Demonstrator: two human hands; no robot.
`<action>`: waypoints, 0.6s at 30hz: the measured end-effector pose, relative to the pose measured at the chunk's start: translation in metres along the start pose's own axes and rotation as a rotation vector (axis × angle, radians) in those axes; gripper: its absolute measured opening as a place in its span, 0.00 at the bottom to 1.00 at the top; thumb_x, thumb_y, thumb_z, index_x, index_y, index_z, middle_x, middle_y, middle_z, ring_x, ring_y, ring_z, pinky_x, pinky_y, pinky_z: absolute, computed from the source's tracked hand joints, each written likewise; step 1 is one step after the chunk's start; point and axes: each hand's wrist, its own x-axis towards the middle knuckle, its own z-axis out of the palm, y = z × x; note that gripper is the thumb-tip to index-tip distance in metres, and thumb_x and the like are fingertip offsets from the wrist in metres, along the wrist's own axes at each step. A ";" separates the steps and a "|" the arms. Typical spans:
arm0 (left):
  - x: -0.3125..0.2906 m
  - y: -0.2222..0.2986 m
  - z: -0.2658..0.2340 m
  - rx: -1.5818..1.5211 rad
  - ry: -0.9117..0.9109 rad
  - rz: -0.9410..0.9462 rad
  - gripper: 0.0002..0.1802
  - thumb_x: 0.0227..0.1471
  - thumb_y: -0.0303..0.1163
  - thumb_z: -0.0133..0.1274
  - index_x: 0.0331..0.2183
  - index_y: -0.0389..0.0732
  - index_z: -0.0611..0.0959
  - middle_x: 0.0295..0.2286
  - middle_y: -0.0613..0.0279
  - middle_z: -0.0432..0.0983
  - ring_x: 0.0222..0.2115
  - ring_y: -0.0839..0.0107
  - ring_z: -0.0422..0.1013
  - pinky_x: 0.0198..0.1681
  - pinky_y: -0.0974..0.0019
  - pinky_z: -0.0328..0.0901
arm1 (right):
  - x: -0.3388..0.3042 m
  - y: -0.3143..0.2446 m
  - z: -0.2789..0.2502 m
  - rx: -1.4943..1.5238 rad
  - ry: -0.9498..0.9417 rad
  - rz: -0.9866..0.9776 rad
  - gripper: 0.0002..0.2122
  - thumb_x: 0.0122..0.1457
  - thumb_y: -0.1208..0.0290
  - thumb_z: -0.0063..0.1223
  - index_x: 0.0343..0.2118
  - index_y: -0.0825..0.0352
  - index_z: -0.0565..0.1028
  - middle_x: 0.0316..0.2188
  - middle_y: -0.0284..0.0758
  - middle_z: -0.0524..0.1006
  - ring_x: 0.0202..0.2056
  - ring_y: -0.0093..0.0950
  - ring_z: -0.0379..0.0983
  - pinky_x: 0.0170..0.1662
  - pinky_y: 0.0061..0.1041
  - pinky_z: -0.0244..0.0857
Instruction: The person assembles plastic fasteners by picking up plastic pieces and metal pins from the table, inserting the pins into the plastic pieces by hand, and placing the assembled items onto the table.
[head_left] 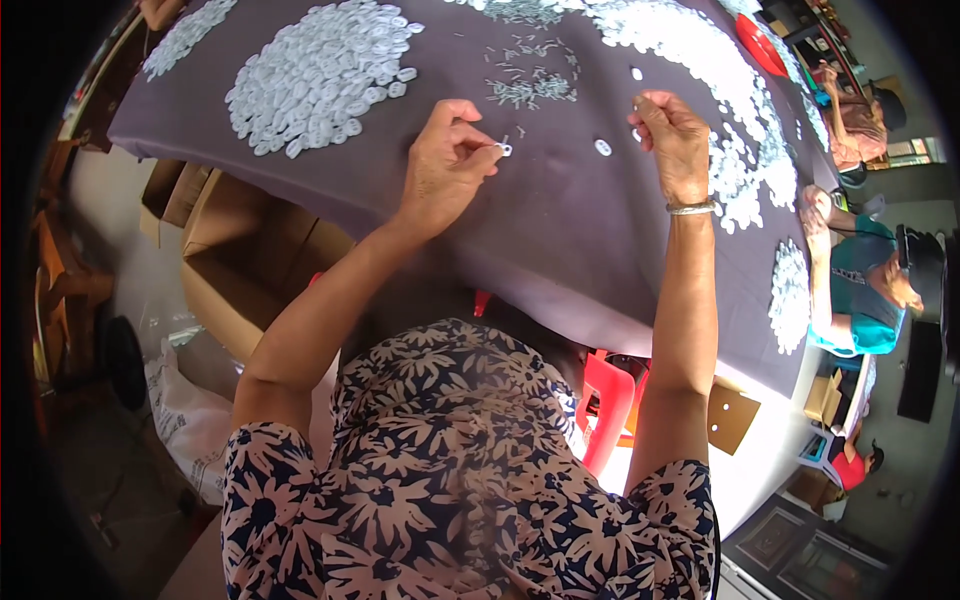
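Note:
My left hand (450, 168) pinches a small white oval plastic piece (506, 150) between thumb and fingertips, over the table's near half. A thin metal pin (520, 132) lies just beyond it. My right hand (677, 135), with a bracelet at the wrist, is closed in a pinch; what it holds is too small to make out. A white bit (637, 133) shows beside its fingers, and I cannot tell whether it is held. Between my hands another white oval piece (603, 148) lies on the dark cloth, and one more (637, 74) rests farther back.
A large heap of white pieces (315, 75) is at left, small metal pins (532, 88) at the far middle. More white pieces (735, 165) spread along the right, near a red dish (762, 45). Co-workers (865, 280) sit at right. An open cardboard box (235, 250) stands below left.

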 end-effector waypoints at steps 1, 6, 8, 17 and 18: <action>0.000 0.001 0.000 0.022 0.004 -0.002 0.19 0.46 0.21 0.55 0.39 0.36 0.65 0.25 0.60 0.76 0.23 0.78 0.71 0.27 0.75 0.67 | 0.001 0.002 -0.009 -0.055 0.029 0.003 0.06 0.57 0.70 0.53 0.32 0.67 0.77 0.22 0.27 0.75 0.21 0.12 0.65 0.24 0.12 0.58; -0.002 0.003 -0.001 0.067 0.004 -0.026 0.18 0.47 0.21 0.54 0.40 0.37 0.65 0.25 0.61 0.75 0.23 0.79 0.70 0.26 0.76 0.65 | -0.001 0.020 -0.044 -0.247 -0.033 0.084 0.05 0.55 0.74 0.52 0.33 0.67 0.77 0.23 0.25 0.75 0.22 0.11 0.63 0.24 0.12 0.57; -0.001 0.003 0.001 0.060 -0.003 -0.023 0.18 0.47 0.21 0.54 0.40 0.37 0.65 0.25 0.61 0.75 0.23 0.79 0.70 0.26 0.76 0.65 | -0.002 0.030 -0.047 -0.238 -0.089 0.065 0.05 0.54 0.74 0.54 0.32 0.66 0.78 0.23 0.24 0.74 0.23 0.11 0.64 0.24 0.12 0.57; -0.003 -0.001 -0.001 0.028 0.004 0.003 0.19 0.48 0.21 0.55 0.41 0.38 0.66 0.25 0.63 0.75 0.23 0.79 0.71 0.26 0.76 0.66 | -0.018 0.033 0.005 -0.563 -0.153 -0.216 0.05 0.51 0.73 0.58 0.30 0.66 0.77 0.22 0.32 0.76 0.24 0.20 0.71 0.30 0.21 0.66; -0.003 -0.002 0.000 -0.008 0.003 0.012 0.18 0.47 0.19 0.54 0.40 0.37 0.66 0.24 0.62 0.75 0.23 0.78 0.71 0.28 0.76 0.67 | -0.020 0.033 0.009 -0.641 -0.133 -0.263 0.04 0.50 0.73 0.58 0.29 0.66 0.76 0.23 0.34 0.76 0.24 0.22 0.73 0.31 0.22 0.66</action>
